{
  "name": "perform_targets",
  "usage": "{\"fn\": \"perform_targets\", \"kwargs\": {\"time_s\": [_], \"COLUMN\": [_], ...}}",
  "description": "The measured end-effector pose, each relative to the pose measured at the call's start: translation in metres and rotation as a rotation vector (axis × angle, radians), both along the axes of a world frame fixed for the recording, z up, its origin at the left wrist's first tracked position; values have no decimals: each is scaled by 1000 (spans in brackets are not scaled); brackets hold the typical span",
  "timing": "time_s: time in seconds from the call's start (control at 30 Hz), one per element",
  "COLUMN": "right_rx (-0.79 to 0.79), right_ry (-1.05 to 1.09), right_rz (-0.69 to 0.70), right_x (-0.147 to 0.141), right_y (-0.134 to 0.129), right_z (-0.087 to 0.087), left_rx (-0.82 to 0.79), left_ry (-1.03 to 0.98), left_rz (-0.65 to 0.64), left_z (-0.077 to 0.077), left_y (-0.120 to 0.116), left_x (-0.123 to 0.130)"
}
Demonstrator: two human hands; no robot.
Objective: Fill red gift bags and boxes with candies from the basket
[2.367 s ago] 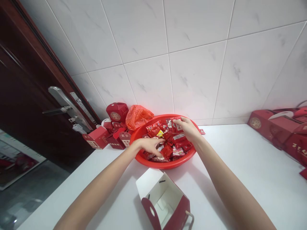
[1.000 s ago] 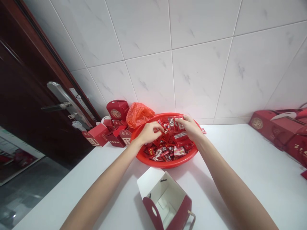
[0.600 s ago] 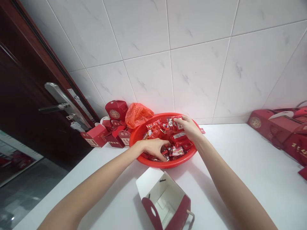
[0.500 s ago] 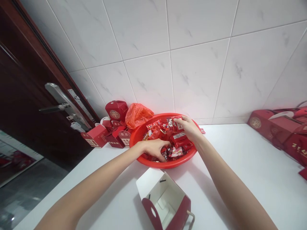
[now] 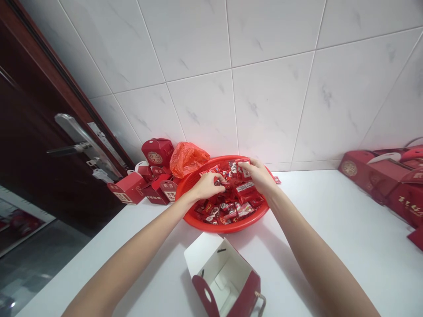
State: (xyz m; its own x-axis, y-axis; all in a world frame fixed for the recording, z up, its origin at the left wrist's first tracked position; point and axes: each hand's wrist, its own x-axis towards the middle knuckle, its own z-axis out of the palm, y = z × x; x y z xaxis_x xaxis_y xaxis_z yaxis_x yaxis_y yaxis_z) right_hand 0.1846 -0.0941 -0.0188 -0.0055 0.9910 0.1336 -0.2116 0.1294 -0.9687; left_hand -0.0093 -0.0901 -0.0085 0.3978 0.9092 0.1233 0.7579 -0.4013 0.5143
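A red plastic basket [image 5: 228, 228] stands on the white table, full of small red wrapped candies [image 5: 228, 211]. Over its left half is my left hand [image 5: 209, 185], its fingers pinched on a small wrapped candy [image 5: 220, 182]. My right hand [image 5: 259, 176] is at the basket's right rear, closed on a red candy packet [image 5: 244, 168]. In front of the basket sits an open dark red gift box [image 5: 228, 281] with a white inside, its flaps spread and a cord handle at the right. I see nothing inside it.
Several red gift boxes [image 5: 132, 187] cluster at the back left, beside a crumpled orange-red plastic bag [image 5: 187, 158]. More red boxes [image 5: 373, 176] line the right side. A tiled wall [image 5: 264, 88] rises behind; a dark door [image 5: 29, 114] with a metal handle is at the left.
My left hand has moved up and back within the basket, from the front candies to the middle left, and its fingers have closed. My right hand has stayed nearly still, holding its packet.
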Motion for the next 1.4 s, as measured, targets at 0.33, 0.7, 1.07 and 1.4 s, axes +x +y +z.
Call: {"fn": "perform_targets", "kwargs": {"time_s": [0.33, 0.7, 1.07, 1.4], "right_rx": [-40, -31, -19, -46], "right_ry": [17, 23, 42, 15], "right_rz": [-9, -22, -23, -39], "right_x": [-1, -1, -1, 0], "right_y": [-5, -2, -1, -4], "right_z": [5, 3, 2, 5], "left_rx": [44, -77, -125, -96], "left_ry": [40, 416, 660, 701], "left_rz": [115, -566, -582, -557], "left_z": [-2, 2, -1, -6], "left_y": [2, -29, -18, -20], "left_x": [-5, 16, 23, 25]}}
